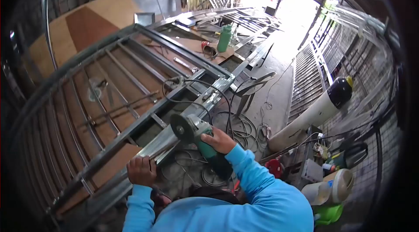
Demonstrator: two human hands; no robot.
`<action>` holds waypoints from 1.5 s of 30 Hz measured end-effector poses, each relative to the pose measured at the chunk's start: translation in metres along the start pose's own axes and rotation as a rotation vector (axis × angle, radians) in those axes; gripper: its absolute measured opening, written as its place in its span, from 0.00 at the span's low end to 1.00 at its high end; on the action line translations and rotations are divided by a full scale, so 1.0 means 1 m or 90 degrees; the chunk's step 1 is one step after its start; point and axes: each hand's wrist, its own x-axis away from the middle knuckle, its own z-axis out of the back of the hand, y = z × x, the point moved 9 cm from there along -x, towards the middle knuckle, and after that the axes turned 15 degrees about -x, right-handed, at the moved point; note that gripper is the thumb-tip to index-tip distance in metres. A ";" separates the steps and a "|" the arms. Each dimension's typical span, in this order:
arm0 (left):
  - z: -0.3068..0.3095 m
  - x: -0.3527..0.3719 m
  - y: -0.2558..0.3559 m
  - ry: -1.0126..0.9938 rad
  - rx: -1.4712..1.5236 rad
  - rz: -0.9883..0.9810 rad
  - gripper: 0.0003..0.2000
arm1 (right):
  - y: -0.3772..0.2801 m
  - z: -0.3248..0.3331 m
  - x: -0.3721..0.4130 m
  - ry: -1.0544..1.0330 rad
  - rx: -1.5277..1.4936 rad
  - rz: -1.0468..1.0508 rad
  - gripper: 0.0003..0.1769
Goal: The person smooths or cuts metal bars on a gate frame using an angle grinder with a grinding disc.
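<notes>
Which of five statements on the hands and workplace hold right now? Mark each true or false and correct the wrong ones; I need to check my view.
1. The right hand holds a green angle grinder. True.
2. The left hand is also on the angle grinder. False: the left hand is on a metal bar.
3. A gas cylinder shows on the right side of the view. True.
4. The green bottle lies on its side. False: the green bottle stands upright.
5. The person's sleeves are blue. True.
</notes>
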 end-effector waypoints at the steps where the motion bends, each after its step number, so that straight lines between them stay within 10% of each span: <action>1: 0.001 -0.002 0.001 0.001 -0.008 -0.003 0.12 | 0.007 0.004 -0.005 0.025 -0.043 -0.010 0.40; 10: 0.005 -0.001 0.004 0.003 -0.026 0.010 0.12 | 0.027 -0.050 0.000 0.067 -0.649 -0.029 0.45; 45: 0.001 0.002 0.004 -0.005 -0.050 0.000 0.14 | 0.013 -0.129 0.057 -0.284 -0.903 -0.131 0.48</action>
